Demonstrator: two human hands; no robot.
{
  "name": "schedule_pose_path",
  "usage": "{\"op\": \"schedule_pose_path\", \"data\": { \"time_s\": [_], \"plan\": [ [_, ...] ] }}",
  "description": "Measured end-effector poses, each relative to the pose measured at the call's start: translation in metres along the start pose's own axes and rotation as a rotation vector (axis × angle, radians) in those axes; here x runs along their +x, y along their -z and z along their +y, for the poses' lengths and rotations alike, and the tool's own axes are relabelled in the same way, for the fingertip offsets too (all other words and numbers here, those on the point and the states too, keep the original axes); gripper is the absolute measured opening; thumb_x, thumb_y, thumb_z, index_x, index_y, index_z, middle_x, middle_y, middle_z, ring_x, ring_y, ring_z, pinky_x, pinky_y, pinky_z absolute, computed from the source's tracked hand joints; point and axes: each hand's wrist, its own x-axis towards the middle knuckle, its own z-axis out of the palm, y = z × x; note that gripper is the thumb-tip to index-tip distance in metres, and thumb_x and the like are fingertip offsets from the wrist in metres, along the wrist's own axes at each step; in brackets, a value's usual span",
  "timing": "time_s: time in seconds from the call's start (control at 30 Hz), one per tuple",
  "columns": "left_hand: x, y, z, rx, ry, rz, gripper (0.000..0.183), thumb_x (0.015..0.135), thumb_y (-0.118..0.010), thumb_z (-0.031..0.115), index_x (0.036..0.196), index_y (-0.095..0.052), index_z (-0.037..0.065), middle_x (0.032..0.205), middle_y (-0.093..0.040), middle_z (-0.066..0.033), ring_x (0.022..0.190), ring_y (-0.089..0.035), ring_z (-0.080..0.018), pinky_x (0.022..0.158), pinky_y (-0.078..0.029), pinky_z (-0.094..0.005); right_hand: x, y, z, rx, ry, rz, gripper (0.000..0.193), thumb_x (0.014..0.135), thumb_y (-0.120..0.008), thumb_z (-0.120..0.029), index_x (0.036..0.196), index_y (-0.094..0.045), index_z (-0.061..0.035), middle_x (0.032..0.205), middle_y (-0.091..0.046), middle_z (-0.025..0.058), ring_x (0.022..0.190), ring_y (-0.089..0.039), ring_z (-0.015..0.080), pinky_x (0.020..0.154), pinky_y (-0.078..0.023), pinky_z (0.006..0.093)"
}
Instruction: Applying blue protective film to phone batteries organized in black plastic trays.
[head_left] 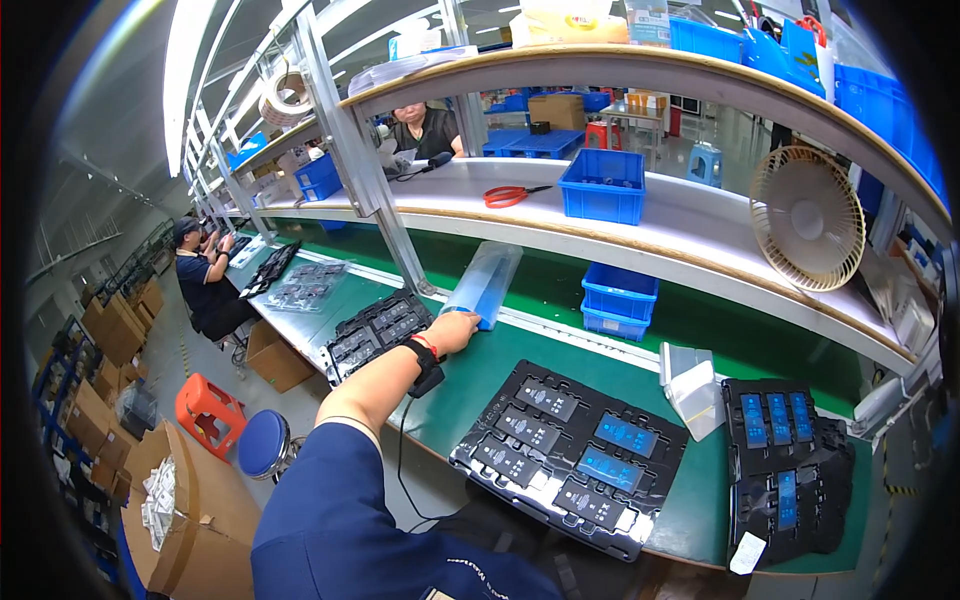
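My left hand (455, 332) is stretched forward over the green bench, a black band and a red cord at its wrist. Its fingers close on the near end of a stack of clear and blue plastic sheets (487, 283), though the fingertips are partly hidden. Close in front of me lies a black plastic tray (550, 455) of flat phone batteries, some black and some with blue film on top. Left of my hand a second black tray (380, 330) holds more dark flat pieces. My right hand is out of view.
More black trays (775, 480) with blue-faced batteries are at the right, beside clear plastic sleeves (692, 390). Blue bins (618, 300) sit under the shelf (440, 200), which bears red-handled pliers (515, 196) and a fan (808, 218). A cable (400, 465) hangs off the bench; co-workers sit beyond.
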Motion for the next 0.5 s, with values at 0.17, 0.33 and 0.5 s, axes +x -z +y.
{"op": "schedule_pose_path", "data": {
  "time_s": [0.17, 0.33, 0.5],
  "plan": [
    [0.010, -0.005, -0.002, 0.034, 0.009, 0.161, 0.009, 0.079, -0.052, 0.008, 0.080, -0.059, 0.002, 0.081, -0.063, -0.0173, 0.080, -0.062, -0.0353, 0.073, -0.049, -0.0441, -0.036, 0.008, 0.011, -0.113, 0.017, -0.012, 0.013, 0.085, -0.060, -0.013, 0.091, -0.065, -0.0024, 0.078, -0.063, 0.0090, 0.073, -0.058, 0.0167, 0.068, -0.047, 0.0307],
    [0.001, 0.003, -0.001, -0.057, 0.013, 0.324, 0.013, 0.078, -0.061, 0.015, 0.075, -0.059, 0.003, 0.074, -0.062, -0.0176, 0.074, -0.062, -0.0365, 0.068, -0.049, -0.0449, -0.070, 0.018, -0.003, -0.184, 0.065, 0.061, 0.013, 0.084, -0.061, -0.013, 0.090, -0.065, -0.0021, 0.079, -0.063, 0.0101, 0.074, -0.058, 0.0181, 0.069, -0.047, 0.0313],
    [-0.004, 0.001, -0.007, -0.181, 0.018, 0.282, 0.023, 0.070, -0.073, 0.026, 0.067, -0.064, 0.005, 0.068, -0.062, -0.0155, 0.067, -0.061, -0.0335, 0.062, -0.049, -0.0427, -0.109, 0.006, -0.025, -0.260, 0.096, 0.117, 0.013, 0.084, -0.061, -0.013, 0.089, -0.065, -0.0018, 0.079, -0.064, 0.0113, 0.075, -0.059, 0.0196, 0.070, -0.048, 0.0319]
  ]
}}
